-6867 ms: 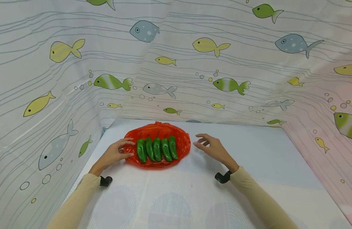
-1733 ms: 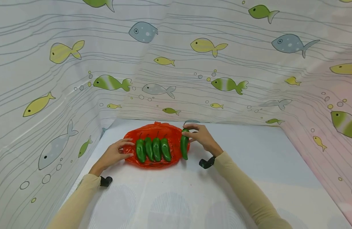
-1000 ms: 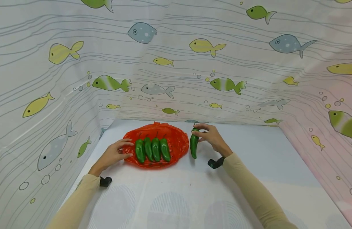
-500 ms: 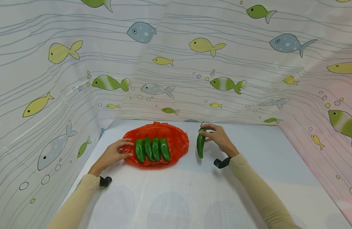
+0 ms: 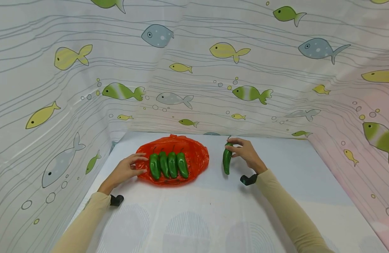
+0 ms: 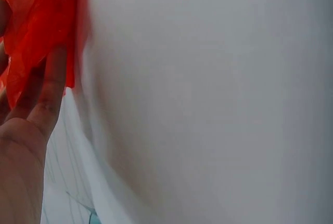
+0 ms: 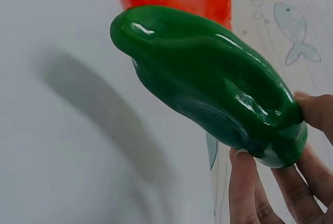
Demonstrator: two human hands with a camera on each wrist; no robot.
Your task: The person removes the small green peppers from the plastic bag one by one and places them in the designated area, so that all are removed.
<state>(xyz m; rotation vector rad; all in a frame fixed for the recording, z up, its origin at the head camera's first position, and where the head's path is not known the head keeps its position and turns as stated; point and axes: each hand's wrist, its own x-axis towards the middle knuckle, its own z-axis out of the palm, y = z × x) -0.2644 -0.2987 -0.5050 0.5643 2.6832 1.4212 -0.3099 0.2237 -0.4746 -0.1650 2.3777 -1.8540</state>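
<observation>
My right hand (image 5: 246,153) pinches the stem end of a glossy green pepper (image 5: 227,162) between thumb and fingers. The pepper hangs nearly upright, tip down, above the table to the right of the red plastic bag (image 5: 199,158). Seen from the right wrist, the same pepper (image 7: 203,73) casts a shadow on the white surface. Several more green peppers (image 5: 172,166) lie in a row on the red bag, stems toward the back. At the bag's left edge rests my left hand (image 5: 125,172), fingers loosely bent; in the left wrist view its fingers touch the red plastic (image 6: 39,26).
A white cloth with pale round patterns covers the table (image 5: 194,211). Fish-printed curtain walls (image 5: 201,80) rise at the back and on both sides. Black wrist cameras sit under both forearms.
My right hand took the rightmost pepper from the row, lifted it off the red bag and carried it rightward, slowing lately. My left hand has stayed in place.
</observation>
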